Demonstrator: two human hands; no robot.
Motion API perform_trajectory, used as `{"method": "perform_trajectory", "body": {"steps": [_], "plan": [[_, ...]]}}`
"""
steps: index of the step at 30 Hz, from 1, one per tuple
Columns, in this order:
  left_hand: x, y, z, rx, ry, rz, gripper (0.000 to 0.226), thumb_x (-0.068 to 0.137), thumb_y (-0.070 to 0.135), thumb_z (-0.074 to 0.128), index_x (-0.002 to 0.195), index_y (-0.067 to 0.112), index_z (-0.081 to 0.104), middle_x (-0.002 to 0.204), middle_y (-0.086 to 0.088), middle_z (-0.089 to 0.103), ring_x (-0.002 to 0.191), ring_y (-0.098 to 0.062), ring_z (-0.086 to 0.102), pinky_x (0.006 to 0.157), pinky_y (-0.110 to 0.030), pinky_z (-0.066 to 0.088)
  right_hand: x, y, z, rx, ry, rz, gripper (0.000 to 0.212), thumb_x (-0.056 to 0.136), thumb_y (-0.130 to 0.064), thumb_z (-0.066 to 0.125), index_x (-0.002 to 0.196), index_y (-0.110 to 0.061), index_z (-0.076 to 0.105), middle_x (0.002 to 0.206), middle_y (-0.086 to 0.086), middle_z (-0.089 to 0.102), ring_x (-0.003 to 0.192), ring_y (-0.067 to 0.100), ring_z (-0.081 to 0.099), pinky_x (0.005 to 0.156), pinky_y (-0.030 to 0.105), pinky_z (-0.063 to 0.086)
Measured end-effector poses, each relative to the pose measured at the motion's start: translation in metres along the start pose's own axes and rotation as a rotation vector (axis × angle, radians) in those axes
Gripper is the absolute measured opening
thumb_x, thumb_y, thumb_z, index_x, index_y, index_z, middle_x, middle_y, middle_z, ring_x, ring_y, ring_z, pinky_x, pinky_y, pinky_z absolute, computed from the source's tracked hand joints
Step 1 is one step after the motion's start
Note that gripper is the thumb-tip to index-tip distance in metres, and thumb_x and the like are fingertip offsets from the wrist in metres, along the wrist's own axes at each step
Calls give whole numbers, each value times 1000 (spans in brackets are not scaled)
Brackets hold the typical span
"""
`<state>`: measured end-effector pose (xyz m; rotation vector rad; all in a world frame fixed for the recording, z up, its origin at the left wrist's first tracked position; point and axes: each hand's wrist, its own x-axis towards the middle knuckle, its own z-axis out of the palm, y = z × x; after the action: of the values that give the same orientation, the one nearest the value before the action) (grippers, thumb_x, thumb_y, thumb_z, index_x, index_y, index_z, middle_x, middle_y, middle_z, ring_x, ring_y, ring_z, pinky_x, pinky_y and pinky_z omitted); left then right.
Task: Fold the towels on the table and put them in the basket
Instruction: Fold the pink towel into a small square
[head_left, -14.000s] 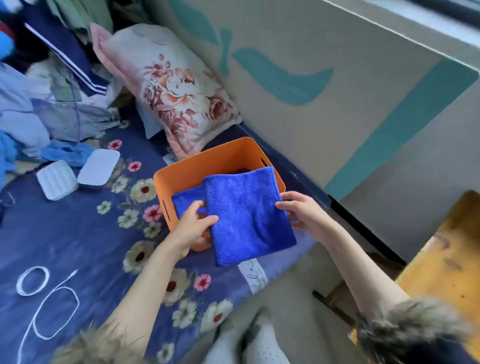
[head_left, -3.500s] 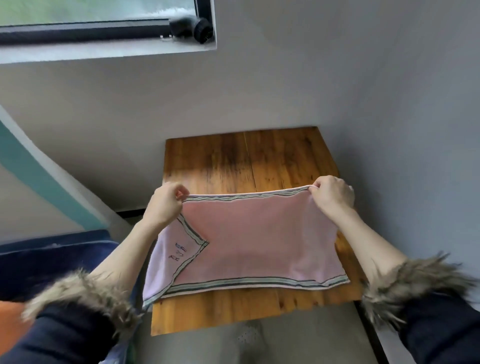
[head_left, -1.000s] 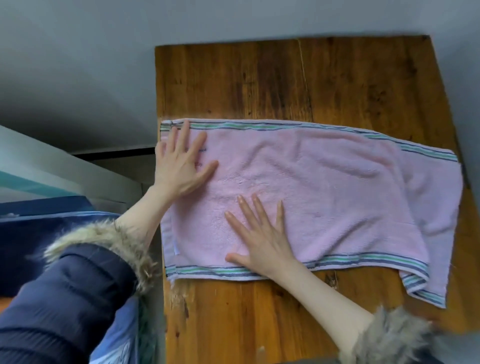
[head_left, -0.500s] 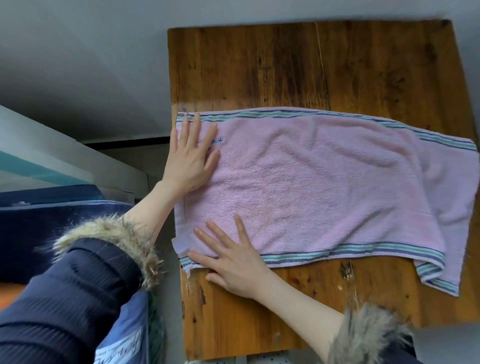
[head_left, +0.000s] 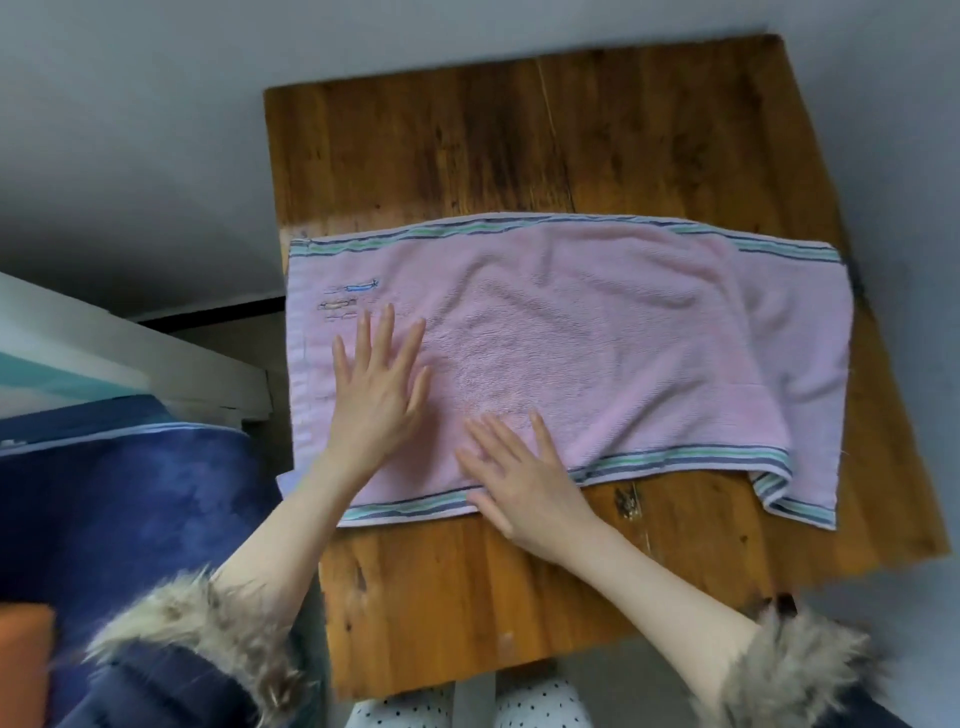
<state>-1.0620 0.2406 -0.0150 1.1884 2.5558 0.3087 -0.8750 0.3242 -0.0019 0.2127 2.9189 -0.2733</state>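
A pink towel (head_left: 597, 343) with green and blue striped hems lies folded lengthwise across the wooden table (head_left: 519, 145). Its right end is uneven, with a lower layer sticking out past the upper one. My left hand (head_left: 376, 389) presses flat on the towel's left part, fingers straight. My right hand (head_left: 519, 478) lies flat over the towel's near hem, fingers spread. An orange sliver of the basket (head_left: 23, 665) shows at the bottom left edge.
A bed with a dark blue cover (head_left: 124, 499) stands left of the table. A grey wall (head_left: 130, 130) runs behind. My knees in dotted trousers (head_left: 467, 706) show under the table's near edge.
My left hand has slid down and right from the towel's far left corner, baring a small embroidered mark. My right hand has moved right along the near hem.
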Motion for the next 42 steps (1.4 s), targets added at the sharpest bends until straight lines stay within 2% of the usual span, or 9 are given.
{"method": "perform_trajectory", "body": {"steps": [6,10,14,17,19,22,30,39,42], "plan": [[3,115,38,86,-107,239,54,99,39,32,149,25,16,158,-8,-1,145,-32,-9,114,-51,-7,-73,119,-25,230,327,672,35,95,-14,44,128,-6,53,141,15,45,136,30,35,111,53,20],[10,186,68,81,-172,366,57,98,36,34,149,25,14,158,-7,-2,144,-32,-9,113,-52,-6,-122,182,-25,396,597,1177,29,92,-5,46,118,1,58,123,21,56,118,37,48,97,38,33],[14,232,96,105,-246,384,60,96,39,35,149,30,8,159,-3,-4,144,-31,-11,110,-60,-6,-152,215,-12,596,419,1500,39,88,-16,56,123,0,50,126,24,48,121,36,39,96,39,32],[8,234,108,202,-222,397,61,96,47,34,149,30,10,158,-3,-5,144,-32,-13,108,-63,-8,-163,225,-5,687,314,1499,42,84,-27,65,116,-2,51,121,18,49,115,34,43,87,38,39],[7,232,109,191,-194,402,61,95,48,38,149,29,17,158,-4,0,143,-33,-10,108,-63,-7,-165,235,-3,730,283,1464,25,83,-29,67,88,-5,58,94,12,56,92,30,52,67,31,40],[7,234,107,203,-193,400,61,95,48,39,148,30,17,158,-4,1,143,-32,-9,108,-62,-8,-171,251,-1,739,236,1449,42,88,-24,62,53,-12,41,55,3,43,52,20,42,46,26,21],[8,236,103,246,-255,380,64,95,55,25,146,35,-9,155,0,-21,140,-25,-27,109,-58,-16,-200,296,-28,529,545,1541,21,91,-23,56,102,-5,53,101,13,60,82,23,49,67,28,32],[4,277,89,-72,-158,243,42,94,25,45,135,20,40,151,-3,24,144,-22,5,111,-52,-1,-170,265,-34,840,417,1203,55,92,-40,53,137,-12,39,121,3,62,112,23,57,91,31,42],[0,293,89,-180,-106,285,32,94,25,47,125,15,53,137,-1,45,137,-23,25,110,-44,17,-173,263,-32,1005,351,1100,41,98,-40,37,123,-12,54,92,-4,71,88,11,68,88,32,51]]}}
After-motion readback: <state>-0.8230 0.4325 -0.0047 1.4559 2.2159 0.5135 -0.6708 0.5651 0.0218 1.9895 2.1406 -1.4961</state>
